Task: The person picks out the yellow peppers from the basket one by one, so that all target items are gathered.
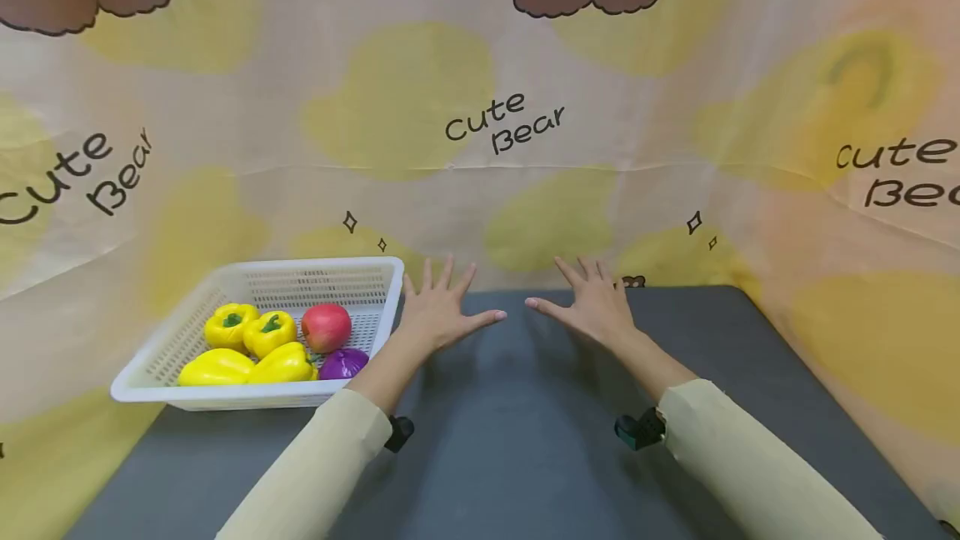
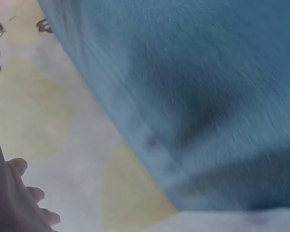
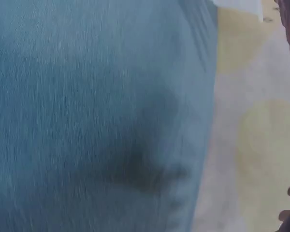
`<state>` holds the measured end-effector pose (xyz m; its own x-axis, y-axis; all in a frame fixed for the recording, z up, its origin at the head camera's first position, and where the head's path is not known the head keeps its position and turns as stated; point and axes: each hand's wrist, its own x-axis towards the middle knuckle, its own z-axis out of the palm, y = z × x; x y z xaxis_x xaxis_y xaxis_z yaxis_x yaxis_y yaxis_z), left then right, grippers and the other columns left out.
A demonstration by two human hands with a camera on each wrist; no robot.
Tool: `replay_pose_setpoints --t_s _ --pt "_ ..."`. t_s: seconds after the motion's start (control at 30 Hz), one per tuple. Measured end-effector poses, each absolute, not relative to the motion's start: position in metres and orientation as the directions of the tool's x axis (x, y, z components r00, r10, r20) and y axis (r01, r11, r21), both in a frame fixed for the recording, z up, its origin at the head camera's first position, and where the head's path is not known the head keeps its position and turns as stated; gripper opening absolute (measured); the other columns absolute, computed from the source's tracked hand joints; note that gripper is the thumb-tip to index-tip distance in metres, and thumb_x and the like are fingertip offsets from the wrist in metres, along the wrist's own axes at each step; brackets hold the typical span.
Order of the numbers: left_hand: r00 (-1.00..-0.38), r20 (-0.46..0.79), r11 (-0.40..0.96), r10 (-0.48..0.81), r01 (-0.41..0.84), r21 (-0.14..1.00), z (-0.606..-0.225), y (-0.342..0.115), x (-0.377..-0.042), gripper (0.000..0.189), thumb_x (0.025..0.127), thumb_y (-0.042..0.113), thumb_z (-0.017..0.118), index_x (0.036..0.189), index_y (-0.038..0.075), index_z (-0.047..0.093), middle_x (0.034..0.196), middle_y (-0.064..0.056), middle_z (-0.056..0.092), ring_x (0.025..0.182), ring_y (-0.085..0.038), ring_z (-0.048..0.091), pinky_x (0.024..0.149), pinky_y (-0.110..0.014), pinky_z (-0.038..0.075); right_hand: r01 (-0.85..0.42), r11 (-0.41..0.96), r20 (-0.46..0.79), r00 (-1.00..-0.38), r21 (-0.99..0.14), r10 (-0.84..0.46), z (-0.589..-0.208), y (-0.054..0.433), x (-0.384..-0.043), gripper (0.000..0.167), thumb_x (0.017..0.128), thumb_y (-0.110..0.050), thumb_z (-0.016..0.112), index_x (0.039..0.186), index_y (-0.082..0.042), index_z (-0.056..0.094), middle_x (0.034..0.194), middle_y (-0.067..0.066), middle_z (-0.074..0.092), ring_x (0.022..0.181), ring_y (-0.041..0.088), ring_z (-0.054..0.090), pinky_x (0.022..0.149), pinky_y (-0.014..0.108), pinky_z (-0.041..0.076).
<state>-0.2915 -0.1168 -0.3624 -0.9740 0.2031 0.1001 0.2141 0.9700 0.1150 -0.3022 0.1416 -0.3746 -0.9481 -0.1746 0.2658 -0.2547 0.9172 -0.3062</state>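
Note:
Above the far part of the grey table (image 1: 517, 440), my left hand (image 1: 437, 313) has its fingers spread and holds nothing. It is beside the right wall of a white plastic basket (image 1: 225, 394). My right hand (image 1: 597, 307) mirrors it a little to the right, fingers also spread, with nothing in it. Inside the basket are two yellow bell peppers (image 1: 270, 333), two long yellow fruits or vegetables (image 1: 217, 367) of unclear kind, a red apple (image 1: 326, 327) and a purple, shiny round vegetable (image 1: 343, 363). My left forearm partly covers the basket's near right corner.
A cloth backdrop (image 1: 390, 107) with yellow patches and "Cute Bear" lettering rises behind the table and along its sides. Dark wrist straps (image 1: 640, 429) show at both cuffs. In the left wrist view the basket's white rim (image 2: 241, 221) shows at the bottom.

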Motion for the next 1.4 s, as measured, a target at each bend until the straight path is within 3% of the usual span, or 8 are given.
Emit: replay_pose_setpoints --t_s 0.23,0.53,0.7,0.83,1.1,1.17,1.27,1.4 --pt "-0.954 0.189 0.958 0.233 0.259 0.126 -0.346 -0.156 -0.257 0.095 0.087 0.078 0.049 0.162 0.027 0.020 0.172 -0.011 0.011 0.157 -0.045 0.007 0.120 -0.073 0.005 -0.342 0.813 0.412 -0.900 -0.471 -0.140 -0.381 0.111 -0.290 0.087 0.088 -0.065 0.064 0.157 -0.020 0.037 0.160 0.017 0.039 0.150 0.040 0.034 0.110 0.066 0.039" --pt "-0.958 0.261 0.975 0.115 0.159 0.153 -0.345 -0.256 -0.218 0.096 0.088 0.070 0.058 0.162 0.021 0.021 0.169 -0.022 0.016 0.152 -0.054 0.013 0.115 -0.078 0.005 -0.466 0.666 0.492 -0.854 -0.583 -0.168 -0.391 0.039 -0.275 0.089 0.086 -0.057 0.071 0.159 -0.024 0.032 0.162 0.009 0.038 0.148 0.037 0.039 0.105 0.065 0.044" --pt "-0.922 0.388 0.981 0.003 0.078 0.179 -0.352 -0.314 -0.199 0.091 0.086 0.048 0.072 0.156 0.007 0.032 0.158 -0.033 0.030 0.141 -0.060 0.027 0.109 -0.079 0.019 -0.459 0.627 0.427 -0.879 -0.630 -0.215 -0.396 0.000 -0.268 0.089 0.084 -0.061 0.071 0.159 -0.033 0.031 0.164 0.007 0.034 0.147 0.038 0.039 0.101 0.067 0.045" --pt "-0.869 0.474 0.961 -0.144 -0.009 0.276 -0.364 -0.356 -0.183 0.073 0.091 0.028 0.069 0.149 -0.004 0.038 0.149 -0.038 0.037 0.132 -0.061 0.034 0.106 -0.077 0.025 -0.435 0.588 0.349 -0.900 -0.681 -0.262 -0.403 -0.029 -0.258 0.086 0.085 -0.064 0.068 0.158 -0.037 0.031 0.166 0.007 0.032 0.148 0.039 0.037 0.102 0.067 0.045" --pt "-0.800 0.464 0.869 -0.380 -0.137 0.475 -0.391 -0.411 -0.166 0.061 0.096 0.020 0.055 0.146 -0.011 0.038 0.142 -0.041 0.041 0.125 -0.062 0.038 0.102 -0.070 0.030 -0.374 0.448 0.259 -0.919 -0.812 -0.297 -0.414 -0.069 -0.243 0.079 0.091 -0.054 0.065 0.158 -0.027 0.034 0.161 0.015 0.038 0.145 0.041 0.043 0.105 0.070 0.041" --pt "-0.796 0.437 0.833 -0.419 -0.146 0.533 -0.398 -0.417 -0.165 0.063 0.096 0.020 0.054 0.148 -0.010 0.035 0.145 -0.040 0.039 0.131 -0.061 0.035 0.107 -0.070 0.028 -0.321 0.400 0.214 -0.933 -0.859 -0.289 -0.416 -0.076 -0.241 0.076 0.091 -0.046 0.067 0.157 -0.025 0.036 0.159 0.013 0.042 0.144 0.039 0.044 0.107 0.066 0.042" --pt "-0.787 0.376 0.765 -0.490 -0.180 0.619 -0.404 -0.423 -0.164 0.071 0.095 0.023 0.055 0.153 -0.009 0.028 0.153 -0.038 0.031 0.140 -0.059 0.027 0.114 -0.069 0.022 -0.225 0.315 0.137 -0.951 -0.922 -0.277 -0.416 -0.085 -0.240 0.074 0.091 -0.035 0.068 0.157 -0.023 0.038 0.153 0.013 0.050 0.126 0.035 0.059 0.097 0.054 0.052" --pt "-0.777 0.298 0.711 -0.554 -0.257 0.655 -0.406 -0.429 -0.161 0.083 0.093 0.030 0.058 0.155 -0.009 0.019 0.158 -0.037 0.023 0.145 -0.057 0.023 0.117 -0.067 0.021 -0.198 0.282 0.123 -0.957 -0.939 -0.265 -0.413 -0.093 -0.240 0.075 0.087 -0.027 0.069 0.156 -0.018 0.040 0.150 0.011 0.054 0.118 0.030 0.062 0.092 0.045 0.053"
